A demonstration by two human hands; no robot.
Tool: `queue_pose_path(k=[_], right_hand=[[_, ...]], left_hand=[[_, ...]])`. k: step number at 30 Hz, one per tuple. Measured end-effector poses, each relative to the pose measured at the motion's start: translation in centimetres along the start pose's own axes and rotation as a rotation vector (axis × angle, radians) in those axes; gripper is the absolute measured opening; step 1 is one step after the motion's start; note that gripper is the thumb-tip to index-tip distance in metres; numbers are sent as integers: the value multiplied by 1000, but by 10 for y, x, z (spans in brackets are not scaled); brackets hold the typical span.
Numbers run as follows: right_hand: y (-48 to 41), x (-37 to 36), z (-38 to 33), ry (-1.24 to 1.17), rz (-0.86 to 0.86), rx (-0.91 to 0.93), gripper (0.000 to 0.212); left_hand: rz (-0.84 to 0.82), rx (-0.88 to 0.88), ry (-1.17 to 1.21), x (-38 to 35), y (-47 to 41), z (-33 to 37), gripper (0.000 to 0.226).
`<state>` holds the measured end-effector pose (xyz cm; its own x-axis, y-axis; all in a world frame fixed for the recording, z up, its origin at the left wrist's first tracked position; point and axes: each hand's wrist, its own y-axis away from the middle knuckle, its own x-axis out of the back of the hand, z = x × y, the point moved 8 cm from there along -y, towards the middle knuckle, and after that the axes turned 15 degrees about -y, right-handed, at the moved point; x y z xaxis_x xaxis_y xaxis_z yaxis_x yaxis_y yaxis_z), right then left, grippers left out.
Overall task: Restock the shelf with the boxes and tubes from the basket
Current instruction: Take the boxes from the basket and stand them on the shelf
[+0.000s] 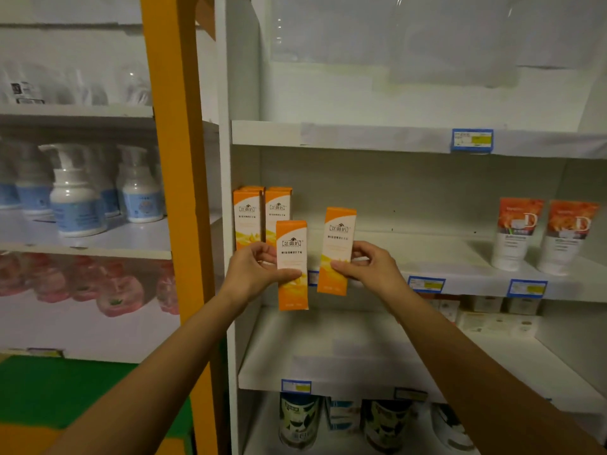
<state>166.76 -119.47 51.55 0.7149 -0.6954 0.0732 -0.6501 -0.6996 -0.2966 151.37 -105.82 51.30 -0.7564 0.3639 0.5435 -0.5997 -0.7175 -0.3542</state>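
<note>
My left hand (254, 269) grips an upright orange-and-white box (291, 257), held in front of the middle shelf (427, 257). My right hand (369, 262) grips a second matching box (336, 238) just to its right, a little higher. Behind them, several identical boxes (261, 215) stand in two short rows at the shelf's far left. Two orange-topped white tubes (545, 234) stand cap-down at the shelf's right end. The basket is out of view.
An orange post (177, 192) divides this unit from the left shelving, which carries white pump bottles (77, 192) and pink packs (115, 287). Small boxes (486, 307) sit on the shelf below, dark cans (299, 421) on the lowest one. Blue price tags (427, 284) line the shelf edges.
</note>
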Motion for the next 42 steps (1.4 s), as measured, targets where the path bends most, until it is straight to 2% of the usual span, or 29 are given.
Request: queue_pose_path(k=[7, 19, 26, 33, 36, 39, 42], right_hand=[[-51, -8, -14, 79, 75, 45, 46], [-101, -36, -3, 199, 47, 2, 47], [-110, -48, 5, 225, 30, 2, 44], [-109, -48, 9, 218, -10, -42, 50], [-103, -32, 3, 230, 84, 2, 55], [-87, -15, -10, 160, 161, 123, 38], [-72, -6, -20, 128, 124, 205, 27]], left_hand=[[-3, -16, -7, 16, -19, 5, 43], [0, -36, 7, 19, -35, 8, 40], [14, -25, 16, 22, -41, 9, 33], [10, -5, 24, 18, -43, 9, 35], [9, -7, 22, 14, -44, 9, 37], [-4, -12, 35, 8, -44, 10, 39], [14, -43, 20, 4, -45, 16, 40]])
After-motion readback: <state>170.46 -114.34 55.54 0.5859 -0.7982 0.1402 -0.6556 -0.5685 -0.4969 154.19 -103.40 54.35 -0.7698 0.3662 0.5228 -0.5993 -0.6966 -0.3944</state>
